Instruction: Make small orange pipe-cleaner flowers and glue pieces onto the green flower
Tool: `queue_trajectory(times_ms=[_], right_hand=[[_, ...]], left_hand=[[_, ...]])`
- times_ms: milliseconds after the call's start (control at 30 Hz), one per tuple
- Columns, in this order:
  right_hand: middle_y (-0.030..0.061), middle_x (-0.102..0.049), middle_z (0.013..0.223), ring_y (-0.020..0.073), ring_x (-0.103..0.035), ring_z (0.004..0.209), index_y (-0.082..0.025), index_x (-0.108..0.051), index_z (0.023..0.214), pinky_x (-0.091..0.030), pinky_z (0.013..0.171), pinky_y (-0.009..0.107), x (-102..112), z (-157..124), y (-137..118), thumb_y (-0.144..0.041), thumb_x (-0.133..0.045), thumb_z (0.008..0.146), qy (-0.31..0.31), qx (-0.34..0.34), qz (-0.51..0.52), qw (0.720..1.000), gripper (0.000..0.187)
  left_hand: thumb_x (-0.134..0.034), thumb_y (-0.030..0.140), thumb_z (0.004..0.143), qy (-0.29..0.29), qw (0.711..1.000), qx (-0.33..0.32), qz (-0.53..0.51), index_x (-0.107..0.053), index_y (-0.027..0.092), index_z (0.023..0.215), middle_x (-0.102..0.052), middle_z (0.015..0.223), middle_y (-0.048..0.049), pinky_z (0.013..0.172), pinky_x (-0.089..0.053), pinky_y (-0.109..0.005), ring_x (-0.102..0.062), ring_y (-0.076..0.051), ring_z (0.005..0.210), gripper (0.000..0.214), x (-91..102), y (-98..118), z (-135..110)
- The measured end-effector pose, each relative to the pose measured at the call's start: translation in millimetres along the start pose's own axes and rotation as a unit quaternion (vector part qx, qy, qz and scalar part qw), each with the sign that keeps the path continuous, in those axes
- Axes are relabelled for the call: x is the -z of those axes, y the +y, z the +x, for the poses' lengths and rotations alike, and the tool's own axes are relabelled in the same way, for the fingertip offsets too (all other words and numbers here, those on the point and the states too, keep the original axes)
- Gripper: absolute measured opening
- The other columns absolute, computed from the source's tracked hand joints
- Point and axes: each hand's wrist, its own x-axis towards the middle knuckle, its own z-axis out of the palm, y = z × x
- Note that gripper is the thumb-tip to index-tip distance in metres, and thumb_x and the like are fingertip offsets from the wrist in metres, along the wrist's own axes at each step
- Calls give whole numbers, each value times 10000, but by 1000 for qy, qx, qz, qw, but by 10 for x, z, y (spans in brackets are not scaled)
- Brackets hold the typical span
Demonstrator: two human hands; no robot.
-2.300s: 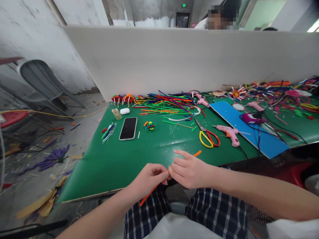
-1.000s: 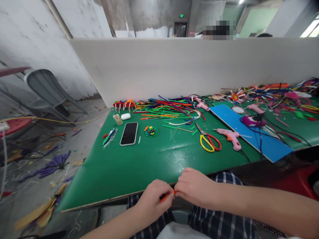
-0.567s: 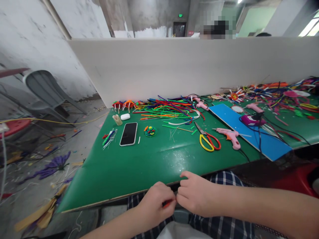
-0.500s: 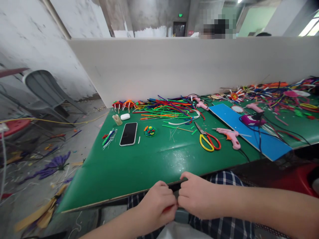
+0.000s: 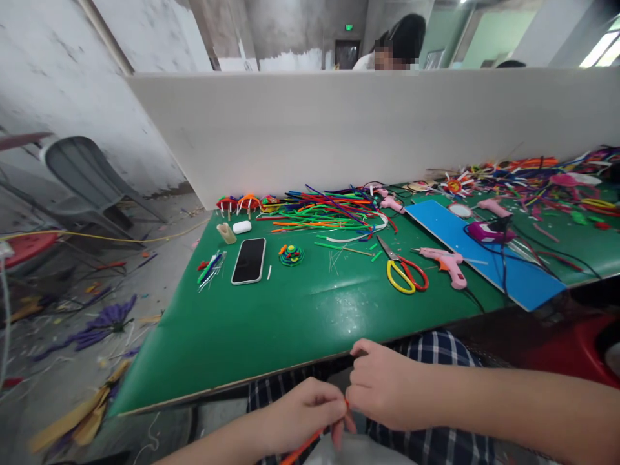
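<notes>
Over my lap, just below the front edge of the green table (image 5: 271,323), both hands meet around an orange pipe cleaner (image 5: 303,447). My left hand (image 5: 303,416) pinches it, and a length of it runs down and left from the fingers. My right hand (image 5: 382,387) is curled, its fingertips pressed against the same pipe cleaner where the hands touch.
On the table lie a phone (image 5: 248,260), a white earbud case (image 5: 241,227), a small coiled disc (image 5: 291,254), a heap of coloured pipe cleaners (image 5: 334,210), yellow-and-red scissors (image 5: 404,271), pink glue guns (image 5: 445,261) and a blue board (image 5: 484,252). A person sits behind the white partition (image 5: 339,123).
Both hands have dropped from the table edge down to my lap. The pipe cleaner has been drawn through the fingers, and more of it now hangs below my left hand.
</notes>
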Motion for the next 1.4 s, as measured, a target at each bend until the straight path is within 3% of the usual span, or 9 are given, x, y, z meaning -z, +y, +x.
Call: queue_trajectory(times_ms=[200, 400, 533, 667, 900, 1000, 1100, 1233, 1400], right_hand=[[-27, -472, 506, 108, -370, 501, -159, -519, 652, -306, 826, 394, 4, 26, -23, -120, -385, 824, 84, 48, -66, 993, 222], [-34, -515, 531, 93, -363, 499, -165, -490, 609, -341, 745, 311, 34, 20, -78, -175, -495, 726, -2, 39, 49, 998, 118], [-52, -545, 515, 75, -395, 497, -170, -507, 587, -354, 722, 245, 131, 35, -128, -213, -496, 775, -61, 17, 178, 982, 193], [-47, -526, 526, 60, -436, 529, -158, -557, 634, -366, 626, 170, 108, 8, -157, -148, -482, 780, -89, -2, 331, 939, 164], [-57, -465, 518, 35, -422, 445, -110, -642, 738, -332, 434, 128, -20, -28, -189, -123, -484, 753, -203, -226, 562, 769, 159], [-20, -561, 586, 65, -493, 541, -124, -636, 717, -379, 531, 166, 12, -7, -110, -129, -489, 775, -95, -206, 431, 874, 157], [10, -591, 612, 101, -501, 594, -152, -610, 709, -382, 632, 242, 65, 18, 48, -179, -419, 848, 48, -168, 176, 969, 237], [5, -555, 578, 110, -488, 602, -158, -610, 747, -369, 704, 282, 142, 87, 244, -163, -407, 862, 177, -165, -27, 970, 233], [5, -615, 683, 105, -533, 664, -157, -602, 887, -365, 783, 302, 204, 195, 327, -132, -477, 835, 258, -158, -84, 949, 138]], left_hand=[[-618, 394, 608, -4, 960, 67, -271, -614, 108, 503, -558, 505, -24, 508, -362, -215, -469, -85, 454, 306, -58, -197, 54], [-515, 291, 731, 14, 993, -111, 28, -583, 144, 508, -450, 472, 7, 505, -322, -233, -431, -94, 494, 275, -58, -114, 33], [-427, 227, 791, -20, 897, -317, 309, -404, 185, 487, -462, 459, 14, 592, -361, -260, -443, -105, 533, 308, -45, -20, -11], [-485, 178, 789, -4, 758, -363, 542, -439, 196, 571, -553, 567, 28, 729, -379, -268, -449, -103, 593, 223, -84, 62, -92], [-554, 157, 746, 16, 677, -358, 643, -487, 184, 596, -528, 543, 38, 825, -339, -301, -424, -111, 588, 167, -81, 141, -120], [-521, 224, 786, 46, 709, -319, 627, -513, 181, 612, -549, 557, 16, 722, -355, -307, -457, -125, 591, 179, 41, 164, -51], [-415, 251, 864, 153, 809, -224, 522, -543, 168, 645, -573, 601, 5, 604, -354, -250, -482, -107, 587, 267, 194, 214, 22], [-483, 298, 837, 298, 867, -161, 364, -598, 177, 768, -621, 721, 3, 624, -387, -222, -538, -110, 675, 181, 312, 319, 85], [-559, 264, 790, 375, 868, -187, 267, -619, 186, 805, -647, 771, 8, 658, -421, -200, -571, -105, 713, 100, 326, 402, 106]])
